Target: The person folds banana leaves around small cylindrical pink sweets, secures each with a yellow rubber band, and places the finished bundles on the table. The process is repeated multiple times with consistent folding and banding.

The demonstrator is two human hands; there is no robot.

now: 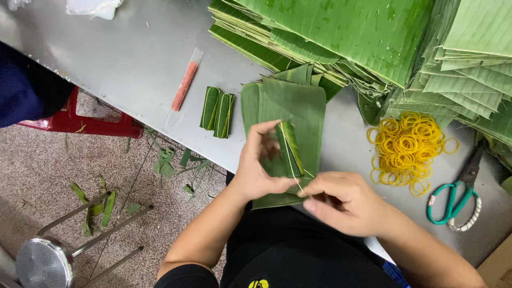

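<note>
Narrow folded green leaf parcel (290,149), upright, left hand (256,170) closed around it, right hand (341,200) pinching a thin strand (292,165)

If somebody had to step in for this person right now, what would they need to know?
Left hand: grips a folded leaf packet upright above a flat leaf stack.
Right hand: pinches a thin yellow rubber band stretched up along the packet.
Done: two banded packets lie side by side on the grey table.
Left: the band in hand does not look fully wrapped yet.
Nearby: a pile of rubber bands and green-handled scissors on the right, big leaf piles at the back.
</note>
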